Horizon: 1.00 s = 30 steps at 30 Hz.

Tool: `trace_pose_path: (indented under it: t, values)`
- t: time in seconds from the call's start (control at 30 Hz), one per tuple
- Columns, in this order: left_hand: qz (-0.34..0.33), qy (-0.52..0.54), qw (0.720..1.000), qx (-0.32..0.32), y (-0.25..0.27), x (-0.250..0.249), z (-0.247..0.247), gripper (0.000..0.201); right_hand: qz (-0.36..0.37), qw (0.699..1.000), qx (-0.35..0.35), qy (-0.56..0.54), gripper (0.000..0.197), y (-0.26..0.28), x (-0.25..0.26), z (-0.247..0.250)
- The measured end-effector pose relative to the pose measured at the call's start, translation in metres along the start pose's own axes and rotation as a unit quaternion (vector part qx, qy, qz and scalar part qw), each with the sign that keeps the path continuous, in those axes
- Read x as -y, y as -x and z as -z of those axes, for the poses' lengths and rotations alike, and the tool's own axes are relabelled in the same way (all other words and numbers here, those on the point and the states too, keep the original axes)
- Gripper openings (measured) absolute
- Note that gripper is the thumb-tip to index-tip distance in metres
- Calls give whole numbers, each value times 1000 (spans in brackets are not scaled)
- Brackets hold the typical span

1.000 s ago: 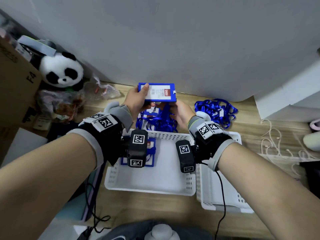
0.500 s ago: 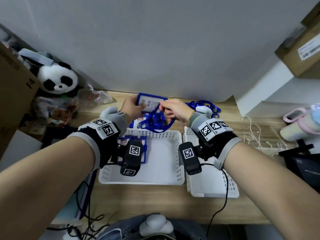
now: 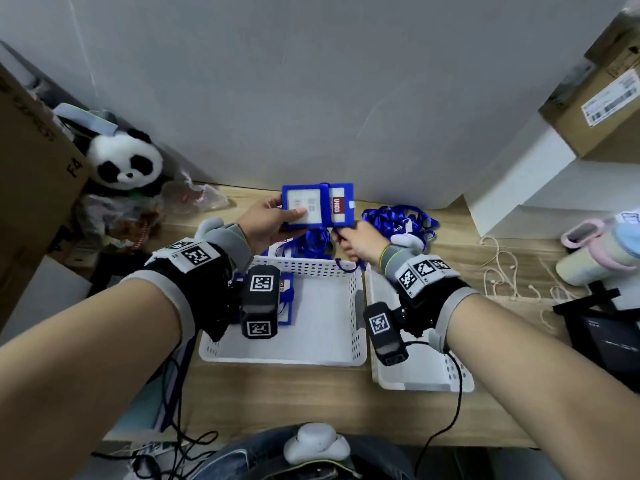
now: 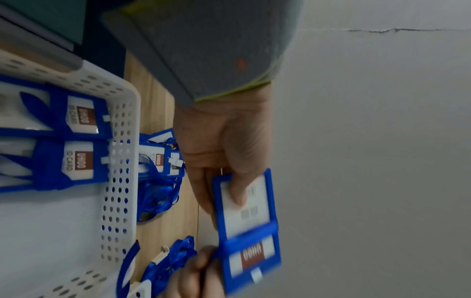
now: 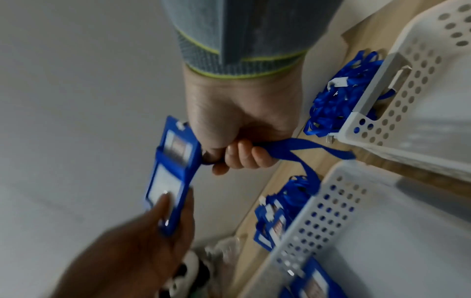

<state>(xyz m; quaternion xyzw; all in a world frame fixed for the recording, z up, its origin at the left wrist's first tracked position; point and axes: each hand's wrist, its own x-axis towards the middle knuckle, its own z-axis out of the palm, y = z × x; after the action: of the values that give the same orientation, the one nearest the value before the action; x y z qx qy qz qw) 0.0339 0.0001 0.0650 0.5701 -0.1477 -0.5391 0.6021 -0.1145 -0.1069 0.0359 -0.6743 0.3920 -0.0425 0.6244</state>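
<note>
A blue ID card holder (image 3: pixel 317 209) with a white insert and a red UHOO label is held up before the wall. My left hand (image 3: pixel 266 220) grips its left end, thumb pressed on the clear window (image 4: pixel 237 193). My right hand (image 3: pixel 353 242) is fisted just below its right end, fingers curled round a blue lanyard strap (image 5: pixel 293 147) that trails down toward the baskets. In the right wrist view the card holder (image 5: pixel 173 173) stands beside the fist (image 5: pixel 239 155).
Two white perforated baskets (image 3: pixel 353 355) (image 3: pixel 426 384) sit on the wooden desk; the left one holds finished blue card holders (image 4: pixel 79 119). Loose holders and lanyards (image 3: pixel 308 242) lie behind it, a lanyard pile (image 3: pixel 398 220) at right. Panda plush (image 3: pixel 124 161), cardboard boxes and white cords crowd the sides.
The card holder has risen and turned face-up toward me. My right hand dropped from its top edge to below its right end, pulling the lanyard strap down.
</note>
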Motion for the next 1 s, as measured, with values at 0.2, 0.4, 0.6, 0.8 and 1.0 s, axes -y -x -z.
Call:
trace_pose_path:
  t: [0.2, 0.4, 0.6, 0.8, 1.0]
  values:
    - [-34, -152, 974, -162, -3, 6, -5, 30, 1, 993, 106, 49, 36, 14, 7, -15]
    - [32, -305, 951, -25, 4, 14, 9, 22, 72, 995, 3, 70, 35, 7, 38, 16]
    - [66, -134, 984, 101, 13, 1, 5, 20, 23, 997, -63, 40, 35, -3, 10, 22]
    - [12, -38, 999, -13, 4, 3, -2, 16, -36, 998, 21, -43, 33, 3, 1, 0]
    - [-7, -77, 990, -114, -1, 4, -4, 26, 7, 986, 4, -165, 33, 4, 13, -4]
